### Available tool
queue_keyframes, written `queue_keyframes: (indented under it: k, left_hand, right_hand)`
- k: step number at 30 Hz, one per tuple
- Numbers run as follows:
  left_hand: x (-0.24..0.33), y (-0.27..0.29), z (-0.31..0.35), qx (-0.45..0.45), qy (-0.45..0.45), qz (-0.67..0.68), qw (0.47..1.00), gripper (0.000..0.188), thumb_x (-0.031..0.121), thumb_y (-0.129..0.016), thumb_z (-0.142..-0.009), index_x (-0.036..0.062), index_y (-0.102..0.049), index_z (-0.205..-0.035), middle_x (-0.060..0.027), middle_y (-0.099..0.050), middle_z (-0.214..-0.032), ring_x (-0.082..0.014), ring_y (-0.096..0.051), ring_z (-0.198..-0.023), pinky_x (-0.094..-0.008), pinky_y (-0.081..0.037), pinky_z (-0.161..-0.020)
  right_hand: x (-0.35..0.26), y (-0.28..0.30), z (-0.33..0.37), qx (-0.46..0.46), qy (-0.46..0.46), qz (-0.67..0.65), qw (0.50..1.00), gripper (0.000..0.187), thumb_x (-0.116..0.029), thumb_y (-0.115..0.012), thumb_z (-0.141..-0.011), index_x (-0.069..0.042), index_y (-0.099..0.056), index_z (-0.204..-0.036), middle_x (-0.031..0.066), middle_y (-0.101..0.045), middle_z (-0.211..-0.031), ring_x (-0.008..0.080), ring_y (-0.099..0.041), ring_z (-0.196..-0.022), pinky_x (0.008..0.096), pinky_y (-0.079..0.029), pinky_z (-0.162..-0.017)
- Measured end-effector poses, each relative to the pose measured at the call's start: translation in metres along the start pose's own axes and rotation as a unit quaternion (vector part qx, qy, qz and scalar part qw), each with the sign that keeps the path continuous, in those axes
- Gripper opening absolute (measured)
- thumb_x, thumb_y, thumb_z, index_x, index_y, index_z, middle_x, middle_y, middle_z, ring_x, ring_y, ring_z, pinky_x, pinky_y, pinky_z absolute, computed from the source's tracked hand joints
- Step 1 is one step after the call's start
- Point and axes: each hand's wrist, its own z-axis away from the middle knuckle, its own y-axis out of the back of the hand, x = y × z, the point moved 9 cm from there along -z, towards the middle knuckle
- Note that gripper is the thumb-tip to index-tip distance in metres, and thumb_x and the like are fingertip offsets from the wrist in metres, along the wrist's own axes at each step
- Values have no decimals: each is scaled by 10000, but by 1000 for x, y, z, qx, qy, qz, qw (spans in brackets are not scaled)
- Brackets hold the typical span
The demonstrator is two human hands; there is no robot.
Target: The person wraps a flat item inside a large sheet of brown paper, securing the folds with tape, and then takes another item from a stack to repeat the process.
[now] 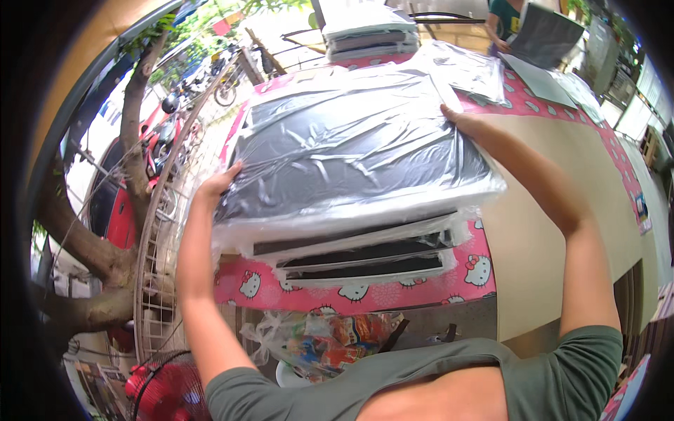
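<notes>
The person's left hand (219,185) and right hand (465,122) are spread wide apart, clamped on opposite edges of a broad, dark rectangular panel in clear plastic (344,158), which sits between them. Below it, nearer the body than the hands, similarly wrapped dark panels (361,256) lie stacked on a pink cartoon-patterned cloth (467,293). A flat beige board (590,161) extends right of the right hand.

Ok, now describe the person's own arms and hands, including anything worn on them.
The left hand and right hand are bare, with no gloves. Both forearms are uncovered, and no watch or bracelet shows. The left sleeve and right sleeve are short, plain dark grey-green, ending above the elbows.
</notes>
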Motion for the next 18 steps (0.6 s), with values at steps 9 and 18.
queue_keyframes:
  k: [9, 18]
  left_hand:
    - [-30, -83, 199, -27, 111, 353, 929, 601, 535, -565, -813, -32, -556, -1012, -86, -622, -949, -167, -603, -815, -300, -495, -725]
    - [-48, -206, 339, 304, -177, 112, 929, 688, 520, -474, -876, -60, -426, -1243, -167, -507, -1205, -218, -492, -1094, -353, -380, -936]
  right_hand:
    - [92, -6, 169, -172, -172, -253, 936, 709, -480, -646, -777, -19, -425, -1268, 150, -582, -1129, 238, -582, -1013, 396, -459, -893]
    - [125, 124, 291, -15, 2, -194, 981, 707, -318, -805, -657, 28, -471, -1176, 137, -583, -1052, 244, -567, -983, 400, -472, -851]
